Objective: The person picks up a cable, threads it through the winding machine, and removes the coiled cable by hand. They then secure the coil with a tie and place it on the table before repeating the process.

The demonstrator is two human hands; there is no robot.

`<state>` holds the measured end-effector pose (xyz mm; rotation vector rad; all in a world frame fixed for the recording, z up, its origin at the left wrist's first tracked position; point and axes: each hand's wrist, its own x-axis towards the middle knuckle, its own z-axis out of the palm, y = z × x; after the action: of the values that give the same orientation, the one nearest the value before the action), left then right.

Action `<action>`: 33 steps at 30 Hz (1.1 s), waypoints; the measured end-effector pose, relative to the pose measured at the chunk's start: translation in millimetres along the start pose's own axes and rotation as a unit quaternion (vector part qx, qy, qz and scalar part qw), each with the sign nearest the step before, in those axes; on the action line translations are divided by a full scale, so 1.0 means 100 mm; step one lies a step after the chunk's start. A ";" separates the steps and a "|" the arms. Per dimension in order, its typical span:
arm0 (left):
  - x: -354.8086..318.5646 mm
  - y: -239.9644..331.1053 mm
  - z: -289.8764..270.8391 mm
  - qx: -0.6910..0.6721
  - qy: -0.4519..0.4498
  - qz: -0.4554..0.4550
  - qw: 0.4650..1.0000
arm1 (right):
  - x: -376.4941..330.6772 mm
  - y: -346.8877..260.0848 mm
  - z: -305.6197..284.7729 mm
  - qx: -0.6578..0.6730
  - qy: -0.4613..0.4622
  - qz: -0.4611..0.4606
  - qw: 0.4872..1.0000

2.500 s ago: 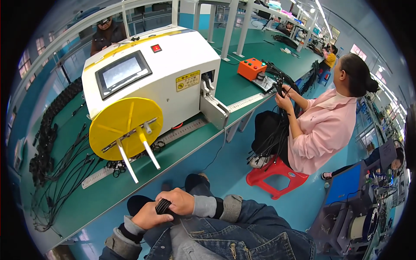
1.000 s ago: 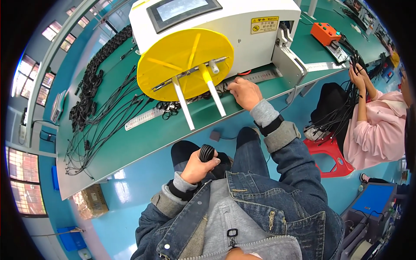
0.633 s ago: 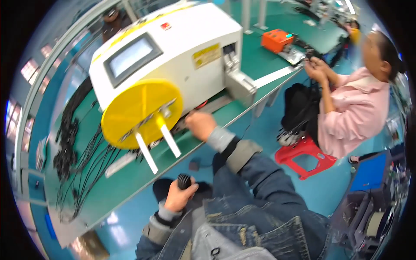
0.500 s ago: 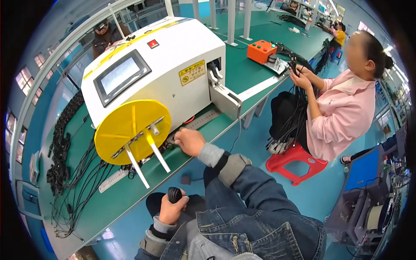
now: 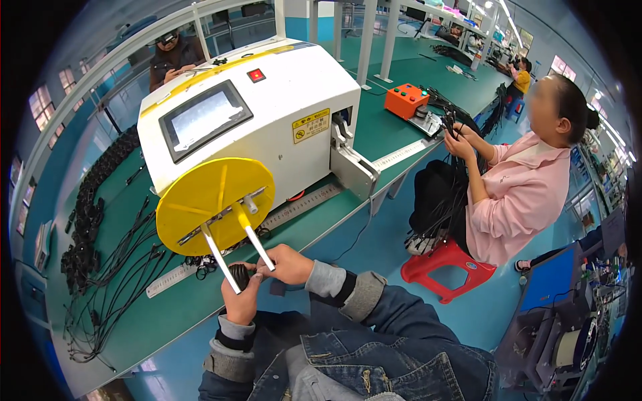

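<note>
My left hand (image 5: 241,301) is closed around a coiled black cable (image 5: 239,276), held upright just in front of the machine's winding disc. My right hand (image 5: 289,265) is beside the coil with thumb and fingers pinched together. Whatever lies between those fingertips is too small to make out. Two metal rods (image 5: 257,244) stick out from the yellow disc (image 5: 194,194), and their ends overlap both hands in the picture. The disc sits on the front of a white machine (image 5: 294,87) with a screen (image 5: 204,119).
Loose black cables (image 5: 127,267) lie on the green table (image 5: 180,314) at the left. A steel ruler (image 5: 304,206) runs along its near edge. On the right, a co-worker in pink (image 5: 521,194) sits on a red stool (image 5: 438,277), handling cables near an orange box (image 5: 406,100).
My right hand has come from the table edge below the disc toward my body to meet the left. My left hand has risen with the cable coil toward the rods. The view has shifted slightly.
</note>
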<state>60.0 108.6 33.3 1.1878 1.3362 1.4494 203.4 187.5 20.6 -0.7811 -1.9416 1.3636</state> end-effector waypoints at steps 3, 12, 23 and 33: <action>0.00 -0.01 -0.04 0.014 -0.010 0.013 1.000 | 0.02 -0.02 0.03 0.029 -0.009 0.025 0.999; 0.02 -0.06 -0.11 0.101 0.025 0.062 0.993 | 0.05 -0.03 0.12 0.158 0.007 0.057 0.986; 0.23 -0.18 -0.26 0.265 0.067 0.135 0.952 | -0.07 -0.09 -0.01 0.326 0.051 0.154 0.931; 0.21 -0.17 -0.41 0.223 0.059 0.054 0.972 | -0.17 -0.19 0.07 0.319 0.038 0.176 0.930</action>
<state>14.6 121.3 18.5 1.4962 1.7673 1.3492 206.2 165.0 33.7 -0.8503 -1.1970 1.9970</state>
